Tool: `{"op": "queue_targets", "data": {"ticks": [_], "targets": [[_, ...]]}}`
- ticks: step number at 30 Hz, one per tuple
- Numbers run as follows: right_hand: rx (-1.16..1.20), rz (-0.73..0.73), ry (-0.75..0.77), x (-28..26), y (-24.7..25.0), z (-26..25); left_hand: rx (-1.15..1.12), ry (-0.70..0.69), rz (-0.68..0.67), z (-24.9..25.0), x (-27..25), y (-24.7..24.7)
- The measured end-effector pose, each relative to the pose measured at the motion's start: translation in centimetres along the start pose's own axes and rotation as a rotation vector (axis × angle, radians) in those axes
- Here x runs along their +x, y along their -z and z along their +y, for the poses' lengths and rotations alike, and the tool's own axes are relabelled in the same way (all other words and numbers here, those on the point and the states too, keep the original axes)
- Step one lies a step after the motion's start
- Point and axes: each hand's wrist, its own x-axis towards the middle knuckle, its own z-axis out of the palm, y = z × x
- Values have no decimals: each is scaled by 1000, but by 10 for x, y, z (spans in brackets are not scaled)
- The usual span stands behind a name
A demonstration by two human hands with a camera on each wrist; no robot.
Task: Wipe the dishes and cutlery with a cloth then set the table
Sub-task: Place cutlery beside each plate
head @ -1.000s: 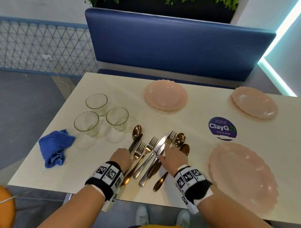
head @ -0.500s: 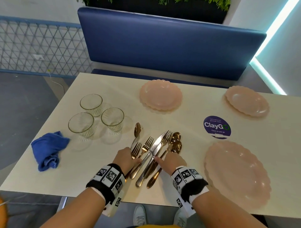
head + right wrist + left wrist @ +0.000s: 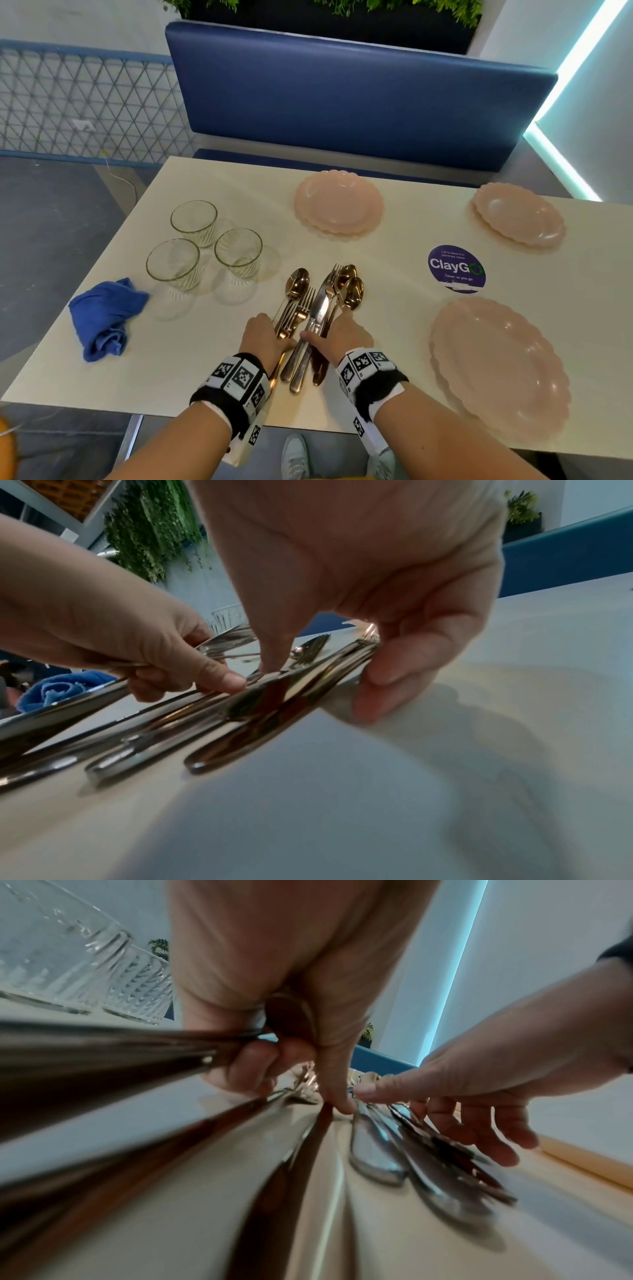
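Table (image 3: 205, 370): purple sticker (image 3: 456, 268) reads "ClayGO"

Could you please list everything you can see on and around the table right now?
plates: three, pale pink, two at the far edge, one large near right.
glasses: three, clear, clustered far left.
cloth: one, blue, crumpled, near left.
cutlery: gold and silver spoons, forks and knife, bunched at near centre; exact count unclear.
sticker: one, purple, round, between the right-hand plates.
table: one, cream.
bench: one, blue, behind the table.
plants: green, above the bench.
left hand: grips cutlery handles.
right hand: thumb and fingers closing round cutlery handles.
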Motion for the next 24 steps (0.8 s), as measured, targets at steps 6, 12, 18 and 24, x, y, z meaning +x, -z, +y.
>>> {"op": "queue_targets", "data": {"ticks": [6, 12, 18, 24], "targets": [[69, -21, 21, 6, 4, -9, 15, -3, -31, -3, -3, 4], [153, -40, 9, 7, 7, -16, 143, -25, -87, -8, -6, 6], [-24, -48, 61, 8, 9, -14, 201, -38, -131, -6, -4, 7], [-83, 8, 40, 10, -3, -6, 182, -73, -164, 2, -4, -1]]}}
